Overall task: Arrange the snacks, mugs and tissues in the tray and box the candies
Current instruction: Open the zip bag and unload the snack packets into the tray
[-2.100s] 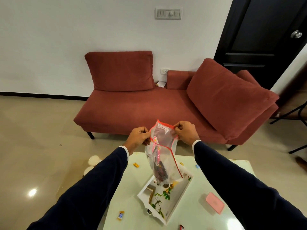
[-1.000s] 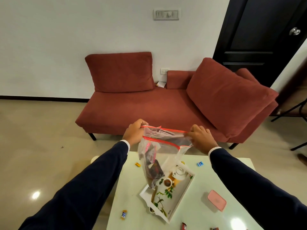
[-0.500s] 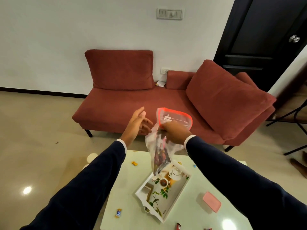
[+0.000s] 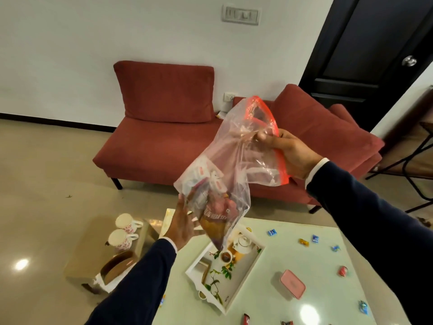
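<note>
Now the right hand (image 4: pixel 289 153) pinches the red zip rim of the clear bag (image 4: pixel 230 165), thumb and fingers closed on the plastic; the left hand (image 4: pixel 184 222) lies under the loaded end, fingers spread and mostly straight against it. Thin film like this looks soft, limp and slippery, so the stiffer rim is probably the safest place to grip while the bottom is cradled; the load seems light. Inside sit small white sachets and a maroon snack pack (image 4: pixel 216 218), bunched at the low end; the bag hangs tilted in the air above the white floral tray (image 4: pixel 236 299) on the pale surface (image 4: pixel 316 266). 2 mugs (image 4: pixel 125 231) wait on a side stool, left.
</note>
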`<state>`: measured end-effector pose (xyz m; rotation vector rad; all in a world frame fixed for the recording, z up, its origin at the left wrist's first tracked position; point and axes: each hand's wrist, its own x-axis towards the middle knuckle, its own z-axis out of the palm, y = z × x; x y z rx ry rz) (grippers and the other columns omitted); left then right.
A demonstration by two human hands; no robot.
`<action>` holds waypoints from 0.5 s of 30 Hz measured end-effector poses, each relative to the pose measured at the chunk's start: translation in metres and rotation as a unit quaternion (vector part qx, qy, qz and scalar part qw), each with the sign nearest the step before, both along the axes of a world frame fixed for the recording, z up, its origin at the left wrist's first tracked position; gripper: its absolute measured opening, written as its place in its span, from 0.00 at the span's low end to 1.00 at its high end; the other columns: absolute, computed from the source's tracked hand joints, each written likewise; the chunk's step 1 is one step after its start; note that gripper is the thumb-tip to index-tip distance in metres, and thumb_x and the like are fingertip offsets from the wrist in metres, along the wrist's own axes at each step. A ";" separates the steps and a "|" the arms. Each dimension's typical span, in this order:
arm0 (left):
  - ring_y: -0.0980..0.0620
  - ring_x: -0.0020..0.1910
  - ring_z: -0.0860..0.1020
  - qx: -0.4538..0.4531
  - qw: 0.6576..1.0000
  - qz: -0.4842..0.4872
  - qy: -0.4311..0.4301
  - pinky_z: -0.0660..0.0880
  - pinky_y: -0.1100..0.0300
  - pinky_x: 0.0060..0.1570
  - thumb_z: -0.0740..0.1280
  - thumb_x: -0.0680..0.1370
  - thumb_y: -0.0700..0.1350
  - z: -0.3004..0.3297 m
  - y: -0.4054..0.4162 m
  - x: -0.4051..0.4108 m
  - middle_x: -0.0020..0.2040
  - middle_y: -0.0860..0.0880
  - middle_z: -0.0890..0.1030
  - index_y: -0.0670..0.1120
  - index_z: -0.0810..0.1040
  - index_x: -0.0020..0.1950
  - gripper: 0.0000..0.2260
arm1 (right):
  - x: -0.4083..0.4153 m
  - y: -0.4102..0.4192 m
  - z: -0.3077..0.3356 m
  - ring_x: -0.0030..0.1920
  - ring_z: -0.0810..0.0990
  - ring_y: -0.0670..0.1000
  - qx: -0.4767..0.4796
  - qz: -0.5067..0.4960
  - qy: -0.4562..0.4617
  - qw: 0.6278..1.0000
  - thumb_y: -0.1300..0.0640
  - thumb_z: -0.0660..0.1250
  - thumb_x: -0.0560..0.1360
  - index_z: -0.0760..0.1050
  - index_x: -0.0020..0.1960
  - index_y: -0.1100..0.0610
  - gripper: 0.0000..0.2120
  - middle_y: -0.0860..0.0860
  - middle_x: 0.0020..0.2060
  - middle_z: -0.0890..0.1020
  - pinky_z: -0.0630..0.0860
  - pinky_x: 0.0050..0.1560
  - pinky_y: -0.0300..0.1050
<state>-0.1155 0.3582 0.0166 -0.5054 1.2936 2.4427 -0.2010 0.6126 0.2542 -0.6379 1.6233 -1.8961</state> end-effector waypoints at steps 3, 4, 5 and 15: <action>0.42 0.66 0.80 0.004 0.995 0.065 0.080 0.78 0.41 0.60 0.60 0.76 0.72 0.020 0.016 -0.007 0.70 0.46 0.78 0.56 0.76 0.72 0.31 | -0.002 0.003 0.004 0.66 0.78 0.58 0.008 -0.009 -0.054 0.998 0.35 0.57 0.78 0.81 0.60 0.58 0.29 0.58 0.64 0.79 0.76 0.63 0.56; 0.42 0.63 0.81 -0.007 0.993 0.082 0.082 0.80 0.44 0.57 0.62 0.76 0.71 0.028 0.019 -0.009 0.68 0.44 0.80 0.54 0.80 0.68 0.29 | -0.001 0.002 0.008 0.68 0.75 0.62 0.004 -0.016 -0.090 0.996 0.32 0.54 0.77 0.78 0.64 0.60 0.35 0.61 0.67 0.77 0.75 0.64 0.59; 0.41 0.62 0.82 -0.020 0.992 0.098 0.081 0.81 0.46 0.55 0.63 0.76 0.70 0.032 0.019 -0.013 0.66 0.41 0.81 0.51 0.82 0.66 0.30 | 0.000 0.000 0.010 0.67 0.75 0.63 -0.014 -0.033 -0.129 0.991 0.31 0.53 0.77 0.77 0.66 0.60 0.37 0.62 0.66 0.76 0.74 0.65 0.61; 0.35 0.66 0.78 0.004 0.999 0.012 0.039 0.72 0.34 0.68 0.62 0.78 0.68 0.031 0.015 -0.034 0.67 0.38 0.79 0.50 0.76 0.72 0.30 | -0.008 0.011 -0.044 0.42 0.80 0.55 0.255 -0.367 -0.142 0.883 0.58 0.58 0.84 0.72 0.61 0.71 0.15 0.59 0.40 0.80 0.75 0.59 0.50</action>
